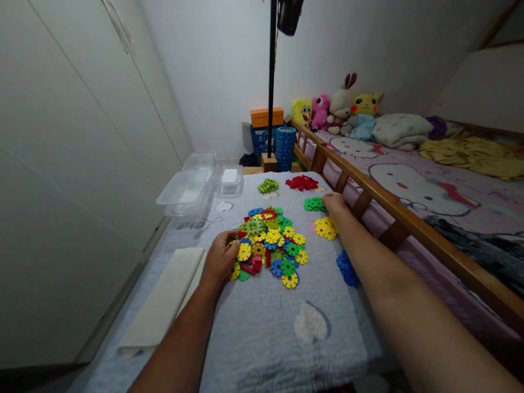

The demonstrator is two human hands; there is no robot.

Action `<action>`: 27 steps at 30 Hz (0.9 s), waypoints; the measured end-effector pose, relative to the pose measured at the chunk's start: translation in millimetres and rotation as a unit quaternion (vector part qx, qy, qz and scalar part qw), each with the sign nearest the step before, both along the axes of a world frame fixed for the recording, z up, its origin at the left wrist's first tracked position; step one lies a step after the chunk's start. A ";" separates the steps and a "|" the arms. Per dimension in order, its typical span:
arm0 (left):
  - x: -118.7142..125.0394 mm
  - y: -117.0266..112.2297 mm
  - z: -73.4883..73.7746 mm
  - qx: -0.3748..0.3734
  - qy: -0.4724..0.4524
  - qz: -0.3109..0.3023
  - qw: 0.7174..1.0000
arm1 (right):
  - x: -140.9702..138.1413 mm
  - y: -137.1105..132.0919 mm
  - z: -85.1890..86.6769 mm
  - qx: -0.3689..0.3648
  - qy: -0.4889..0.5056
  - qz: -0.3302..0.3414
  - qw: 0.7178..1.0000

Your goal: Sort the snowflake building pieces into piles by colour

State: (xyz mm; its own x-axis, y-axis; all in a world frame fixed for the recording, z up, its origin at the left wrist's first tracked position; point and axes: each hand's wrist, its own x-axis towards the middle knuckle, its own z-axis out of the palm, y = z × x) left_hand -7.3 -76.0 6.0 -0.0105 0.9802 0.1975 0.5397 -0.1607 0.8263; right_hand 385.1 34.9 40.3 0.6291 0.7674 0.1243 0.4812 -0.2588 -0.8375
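Observation:
A mixed heap of plastic building pieces (272, 238) lies mid-table: notched flower discs in yellow, green and blue, with red and lime pieces among them. At the heap's left edge my left hand (221, 256) curls its fingers, with a yellow flower disc (244, 251) at its thumb and fingertips. My right hand (335, 203) reaches to the far right, fingertips together on the edge of a small pile of green flower discs (314, 204); the fingers partly hide what they pinch. Nearer me are piles of yellow discs (326, 228) and blue discs (346, 268), the latter partly behind my right forearm.
Lime pieces (268, 186) and red pieces (302, 183) form separate piles at the back. Clear plastic boxes (184, 188) stand back left, and a folded cream cloth (166, 297) lies front left. A wooden bed rail (368, 191) borders the right side. A black pole (272, 82) rises behind.

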 end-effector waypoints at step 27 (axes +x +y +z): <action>-0.8 1.7 -4.1 0.003 -0.017 -0.002 1.000 | -78.8 -127.9 -24.1 -0.030 -0.237 0.330 0.913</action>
State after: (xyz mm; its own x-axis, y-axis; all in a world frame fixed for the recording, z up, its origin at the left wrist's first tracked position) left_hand -8.0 -74.2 1.8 -0.0139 0.9791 0.2029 0.5105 -0.1675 0.8434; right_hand 306.3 -93.0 16.1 -0.0856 0.9745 0.2075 0.8541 0.1790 -0.4884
